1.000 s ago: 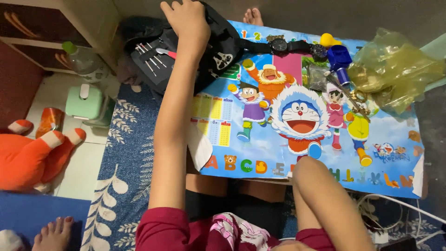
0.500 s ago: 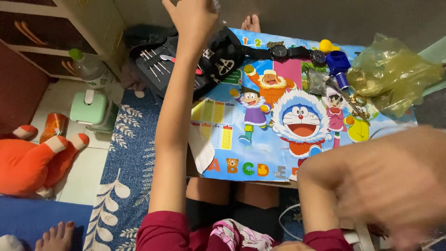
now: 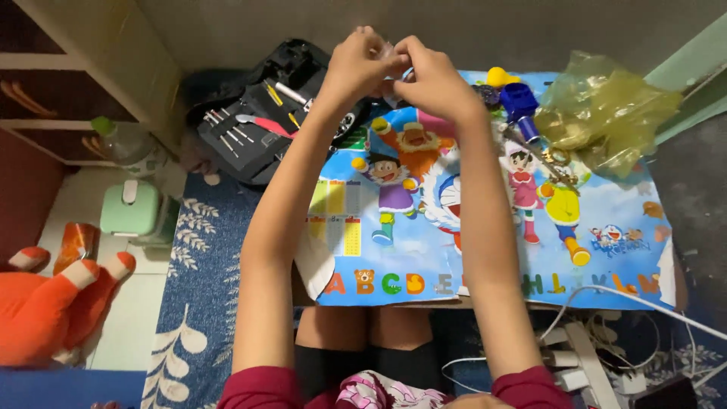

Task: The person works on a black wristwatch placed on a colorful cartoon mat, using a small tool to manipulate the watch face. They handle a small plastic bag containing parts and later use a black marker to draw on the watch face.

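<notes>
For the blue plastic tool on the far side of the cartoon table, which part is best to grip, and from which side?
Grip the blue tool by its wide upper block, coming from above on the right hand side. The block is broad and exposed, while its narrower stem points toward the person. The crumpled yellow bag lies close on its right, so a sideways approach from there looks awkward.

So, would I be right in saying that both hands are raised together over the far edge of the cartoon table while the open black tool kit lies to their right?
Not quite: in the head view the black tool kit lies to the left of the left hand and right hand, not the right. The hands do meet over the cartoon table's far edge.
</notes>
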